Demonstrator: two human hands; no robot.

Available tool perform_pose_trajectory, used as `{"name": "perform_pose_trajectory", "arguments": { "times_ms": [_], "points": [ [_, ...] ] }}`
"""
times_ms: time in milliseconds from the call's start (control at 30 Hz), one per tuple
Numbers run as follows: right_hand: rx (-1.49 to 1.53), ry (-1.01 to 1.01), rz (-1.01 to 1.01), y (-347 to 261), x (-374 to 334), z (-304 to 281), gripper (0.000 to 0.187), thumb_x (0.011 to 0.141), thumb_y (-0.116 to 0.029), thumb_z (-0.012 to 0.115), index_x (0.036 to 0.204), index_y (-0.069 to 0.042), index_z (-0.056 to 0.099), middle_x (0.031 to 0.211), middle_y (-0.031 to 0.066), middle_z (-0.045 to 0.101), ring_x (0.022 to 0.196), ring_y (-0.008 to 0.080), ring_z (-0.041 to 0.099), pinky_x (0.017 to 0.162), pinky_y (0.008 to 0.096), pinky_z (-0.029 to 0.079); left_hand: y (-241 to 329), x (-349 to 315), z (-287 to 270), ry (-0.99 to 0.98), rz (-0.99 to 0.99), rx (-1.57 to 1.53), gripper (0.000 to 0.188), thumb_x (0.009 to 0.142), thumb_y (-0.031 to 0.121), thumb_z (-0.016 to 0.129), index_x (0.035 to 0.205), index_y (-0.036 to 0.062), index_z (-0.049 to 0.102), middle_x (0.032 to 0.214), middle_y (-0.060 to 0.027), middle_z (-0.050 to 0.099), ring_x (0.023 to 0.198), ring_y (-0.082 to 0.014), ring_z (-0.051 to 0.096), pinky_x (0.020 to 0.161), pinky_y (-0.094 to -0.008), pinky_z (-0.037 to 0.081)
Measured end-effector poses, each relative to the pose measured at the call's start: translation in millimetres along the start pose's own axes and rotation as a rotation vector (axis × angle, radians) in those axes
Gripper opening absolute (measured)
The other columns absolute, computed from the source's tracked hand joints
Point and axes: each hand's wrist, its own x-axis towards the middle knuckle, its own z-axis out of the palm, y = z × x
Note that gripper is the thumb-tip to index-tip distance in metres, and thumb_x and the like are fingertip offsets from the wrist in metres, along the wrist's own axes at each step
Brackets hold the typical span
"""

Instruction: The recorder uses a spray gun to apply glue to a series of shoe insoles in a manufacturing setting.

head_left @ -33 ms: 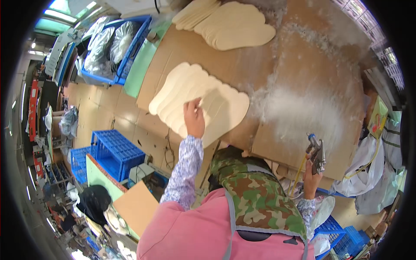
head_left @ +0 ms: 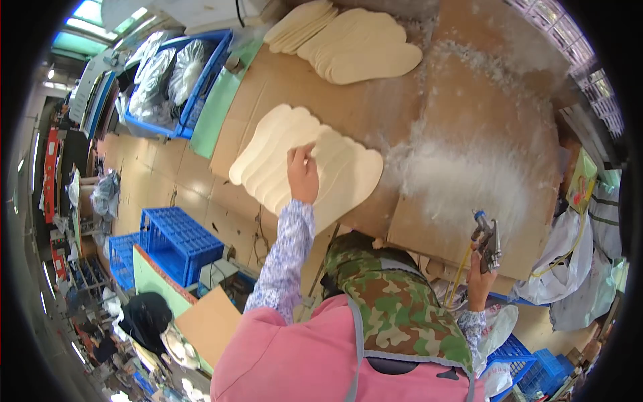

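Observation:
My left hand (head_left: 304, 179) is over a row of overlapping cream insoles (head_left: 268, 151) on the cardboard-covered table. Its thumb and fingers are pinched together at the edge of an insole near the middle of the row; the fingertips are partly hidden. My right hand (head_left: 480, 276) grips a metal spray gun (head_left: 487, 240) at the table's near right edge. A yellow hose (head_left: 459, 276) hangs from the gun. Farther back lie two fanned stacks of the same insoles, a smaller left stack (head_left: 299, 25) and a larger right stack (head_left: 365, 50).
White residue (head_left: 462, 164) coats the cardboard (head_left: 449, 221) on the right. A blue crate (head_left: 186, 110) with plastic-wrapped bundles stands at the far left. Blue crates (head_left: 179, 238) sit at the lower left. White sacks (head_left: 559, 264) hang beyond the table's right edge.
My left hand has shifted slightly toward the right along the insole row. The right hand keeps its grip on the spray gun, and the whole view has moved a little.

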Motion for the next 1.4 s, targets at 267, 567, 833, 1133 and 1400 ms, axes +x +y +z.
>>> {"name": "perform_pose_trajectory", "arguments": {
  "times_ms": [267, 567, 833, 1133, 1400],
  "points": [
    [-0.007, 0.126, 0.102, 14, -24, -2, 0.023, 0.090, -0.003, 0.056, 0.112, 0.004, 0.061, 0.098, 0.0036, 0.065, 0.081, 0.0076, 0.055, 0.069, 0.0228, 0.044, -35, 192, 149, 0.179, 0.247, 0.212, 0.023, 0.078, 0.004, 0.057, 0.101, 0.0033, 0.058, 0.100, -0.0177, 0.054, 0.089, -0.0371, 0.056, 0.074, -0.0447, 0.047],
    [-0.240, 0.280, 0.087, 11, -44, -8, 0.021, 0.087, -0.006, 0.060, 0.107, -0.001, 0.065, 0.088, 0.0073, 0.069, 0.075, 0.0102, 0.058, 0.067, 0.0289, 0.046, -35, 218, 160, 0.071, 0.113, 0.365, 0.021, 0.077, 0.010, 0.062, 0.094, 0.0023, 0.054, 0.093, -0.0183, 0.057, 0.087, -0.0364, 0.058, 0.074, -0.0467, 0.047],
    [-0.244, 0.268, 0.039, 26, -37, -28, 0.021, 0.084, -0.004, 0.062, 0.105, -0.001, 0.065, 0.087, 0.0113, 0.068, 0.077, 0.0171, 0.063, 0.069, 0.0297, 0.047, 137, 177, 110, -0.266, -0.167, -0.897, 0.010, 0.086, 0.008, 0.059, 0.094, 0.0028, 0.056, 0.089, -0.0054, 0.062, 0.075, -0.0155, 0.061, 0.070, -0.0294, 0.054],
    [-0.178, 0.213, -0.028, 22, -48, -51, 0.021, 0.083, -0.003, 0.062, 0.104, 0.000, 0.063, 0.079, 0.0081, 0.062, 0.066, 0.0143, 0.054, 0.062, 0.0274, 0.044, 175, -3, 141, -0.766, -0.461, -1.005, 0.011, 0.087, 0.007, 0.057, 0.098, 0.0055, 0.053, 0.095, -0.0037, 0.057, 0.080, -0.0151, 0.060, 0.072, -0.0323, 0.054],
    [-0.160, -0.027, -0.125, 9, -40, -44, 0.032, 0.083, -0.004, 0.062, 0.114, 0.000, 0.056, 0.096, 0.0159, 0.062, 0.083, 0.0321, 0.062, 0.073, 0.0342, 0.048, 112, -89, 165, -0.818, -0.483, -0.549, 0.028, 0.085, -0.003, 0.049, 0.112, -0.0028, 0.044, 0.100, -0.0114, 0.054, 0.085, -0.0185, 0.061, 0.070, -0.0294, 0.056]
  ]
}}
